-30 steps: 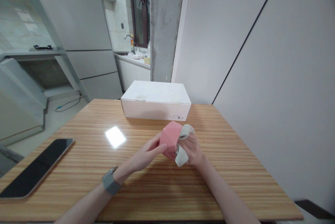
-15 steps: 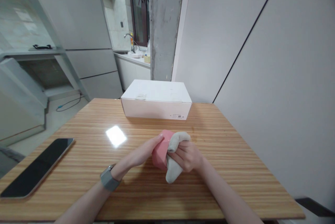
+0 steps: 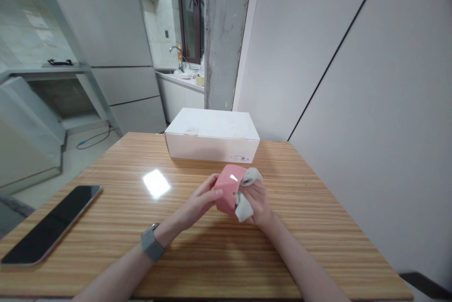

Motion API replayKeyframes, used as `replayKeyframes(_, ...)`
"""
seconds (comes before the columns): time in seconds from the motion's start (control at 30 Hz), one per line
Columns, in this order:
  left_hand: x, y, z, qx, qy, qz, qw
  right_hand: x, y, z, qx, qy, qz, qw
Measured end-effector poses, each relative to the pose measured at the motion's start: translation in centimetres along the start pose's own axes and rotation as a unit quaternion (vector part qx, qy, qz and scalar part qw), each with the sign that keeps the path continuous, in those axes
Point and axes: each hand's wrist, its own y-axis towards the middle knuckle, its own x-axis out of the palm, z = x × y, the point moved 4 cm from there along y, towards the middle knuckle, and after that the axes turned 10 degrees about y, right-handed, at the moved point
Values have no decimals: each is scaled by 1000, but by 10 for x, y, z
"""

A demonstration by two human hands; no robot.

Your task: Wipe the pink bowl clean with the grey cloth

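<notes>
A pink faceted object [image 3: 229, 188] is held just above the wooden table [image 3: 197, 255], near its middle. My left hand [image 3: 197, 203] grips it from the left with fingers curled round its side; a grey watch [image 3: 151, 244] is on that wrist. My right hand [image 3: 257, 201] presses a light grey cloth [image 3: 244, 194] against the object's right side, fingers closed on the cloth.
A closed white cardboard box [image 3: 212, 135] lies at the table's far edge, behind the hands. A dark tablet [image 3: 51, 224] lies flat at the table's left edge. A wall runs along the right side. A kitchen counter with a tap stands beyond.
The pink object has been lifted and turned back up. The cloth has slid from over its top and front to its right side.
</notes>
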Motion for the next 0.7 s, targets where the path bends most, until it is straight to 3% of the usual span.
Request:
replayKeyframes(0.07, -4, 3, -3, -23, -58, 37, 997, 4, 0, -11, -83, -27, -40, 995)
replayKeyframes(0.17, -9, 2, -7, -86, -65, 86, 990, 10, 0, -25, -165, -40, -103, 980)
replayKeyframes(0.27, -5, 0, -9, -137, -29, 88, 986, 12, 1, -28, -181, -41, -111, 976)
replayKeyframes(0.33, 0, 0, -8, -118, 3, 59, 991, 12, 1, -26, -171, -36, -106, 979)
replayKeyframes(0.5, 2, 3, 2, -6, 50, 53, 997, 12, 1, -12, -98, 13, -74, 992)
replayKeyframes(0.6, -3, 2, 9, 34, 75, 77, 994, 14, 5, -4, 8, 44, -46, 998)
replayKeyframes(0.7, -9, 0, 17, 59, 139, 118, 982, 18, 11, -1, 125, 115, -34, 985)
